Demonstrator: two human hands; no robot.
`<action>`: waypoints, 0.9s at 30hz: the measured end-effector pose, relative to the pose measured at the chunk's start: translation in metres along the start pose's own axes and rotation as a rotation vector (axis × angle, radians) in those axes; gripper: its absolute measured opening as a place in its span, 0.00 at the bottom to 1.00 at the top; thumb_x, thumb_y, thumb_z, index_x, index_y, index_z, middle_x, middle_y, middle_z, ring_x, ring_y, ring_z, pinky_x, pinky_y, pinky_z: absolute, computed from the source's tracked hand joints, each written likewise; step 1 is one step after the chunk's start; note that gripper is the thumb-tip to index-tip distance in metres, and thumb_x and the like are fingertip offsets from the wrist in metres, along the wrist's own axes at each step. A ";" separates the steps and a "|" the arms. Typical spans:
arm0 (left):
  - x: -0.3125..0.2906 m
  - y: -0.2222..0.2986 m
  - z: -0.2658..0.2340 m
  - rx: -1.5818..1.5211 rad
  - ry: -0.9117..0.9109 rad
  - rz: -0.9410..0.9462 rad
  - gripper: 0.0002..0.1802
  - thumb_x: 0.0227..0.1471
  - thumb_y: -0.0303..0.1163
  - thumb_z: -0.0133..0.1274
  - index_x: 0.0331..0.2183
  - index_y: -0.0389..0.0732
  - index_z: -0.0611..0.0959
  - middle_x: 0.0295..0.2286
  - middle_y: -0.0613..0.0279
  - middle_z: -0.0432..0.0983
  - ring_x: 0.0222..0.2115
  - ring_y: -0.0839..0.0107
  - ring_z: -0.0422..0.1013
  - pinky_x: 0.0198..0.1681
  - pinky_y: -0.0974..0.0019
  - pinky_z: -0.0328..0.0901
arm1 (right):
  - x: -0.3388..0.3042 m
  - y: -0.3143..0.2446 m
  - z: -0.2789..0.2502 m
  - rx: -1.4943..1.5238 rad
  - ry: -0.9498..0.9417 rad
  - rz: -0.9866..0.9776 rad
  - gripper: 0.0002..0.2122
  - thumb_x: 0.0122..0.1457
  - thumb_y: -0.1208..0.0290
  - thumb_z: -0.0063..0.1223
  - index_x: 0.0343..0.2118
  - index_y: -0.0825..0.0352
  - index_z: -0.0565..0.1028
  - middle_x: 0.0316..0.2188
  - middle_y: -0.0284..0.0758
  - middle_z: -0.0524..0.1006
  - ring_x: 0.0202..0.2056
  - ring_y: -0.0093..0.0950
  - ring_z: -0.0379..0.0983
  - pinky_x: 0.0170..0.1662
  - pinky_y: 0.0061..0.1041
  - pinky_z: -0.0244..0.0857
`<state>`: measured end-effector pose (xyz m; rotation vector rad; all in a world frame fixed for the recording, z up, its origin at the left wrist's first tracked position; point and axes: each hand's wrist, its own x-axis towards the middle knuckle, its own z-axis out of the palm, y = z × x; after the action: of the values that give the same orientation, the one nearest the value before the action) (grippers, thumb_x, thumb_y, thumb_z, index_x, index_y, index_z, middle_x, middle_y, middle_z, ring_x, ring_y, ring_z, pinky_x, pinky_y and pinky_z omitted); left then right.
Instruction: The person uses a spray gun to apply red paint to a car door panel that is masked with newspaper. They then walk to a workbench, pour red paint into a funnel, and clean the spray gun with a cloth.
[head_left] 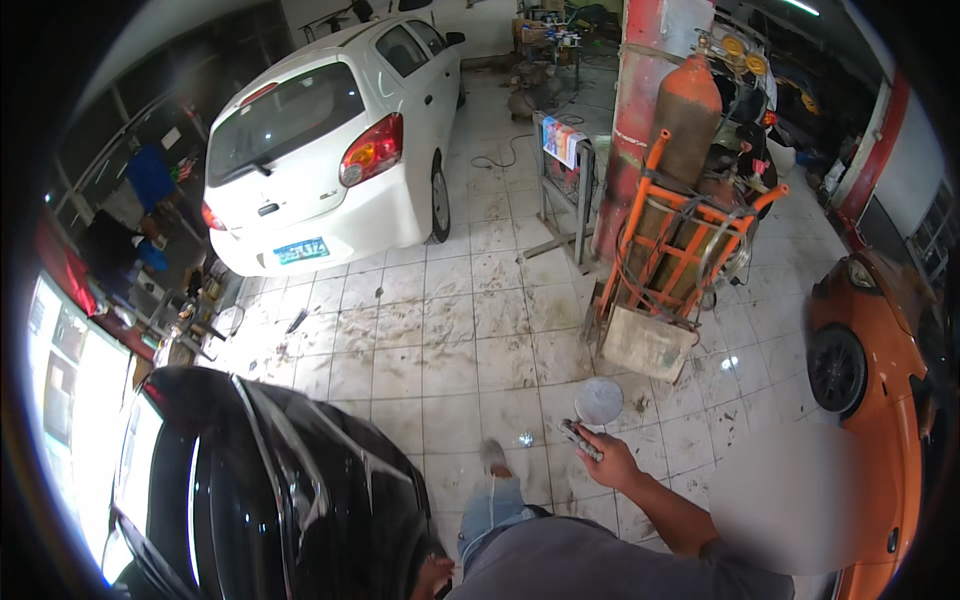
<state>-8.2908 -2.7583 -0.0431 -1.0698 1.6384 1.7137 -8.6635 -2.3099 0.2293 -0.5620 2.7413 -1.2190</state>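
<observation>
My right hand (612, 462) is closed around a small, grey, stained hand tool (581, 440), held out over the tiled floor; its exact kind is not clear. Just beyond the tool shows a round, pale grey disc-shaped top (598, 401), seemingly standing on the floor. Low in the picture, my left hand (432, 577) is beside the rear flank of a black car (300, 480). Dimness and the frame's lower edge hide most of its fingers, and whether it touches the car cannot be made out.
A white hatchback (330, 160) stands ahead to the left. Right of it are a metal stand (568, 190), a red pillar (640, 120) and an orange cart (680, 250) with gas cylinders (686, 110). An orange car (880, 400) is at the right. Dirt marks the white floor tiles (450, 345).
</observation>
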 end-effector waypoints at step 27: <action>0.462 1.155 0.074 0.090 -0.144 0.592 0.17 0.67 0.31 0.52 0.52 0.32 0.80 0.41 0.54 0.84 0.41 0.68 0.81 0.44 0.67 0.73 | 0.956 0.147 -0.056 -0.083 0.086 0.025 0.28 0.65 0.60 0.56 0.68 0.54 0.65 0.35 0.47 0.76 0.34 0.47 0.76 0.39 0.46 0.72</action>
<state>-9.5029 -2.8903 0.2168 -0.4193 2.0429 1.9873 -9.6065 -2.5301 0.2237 -0.4926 2.8725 -1.1550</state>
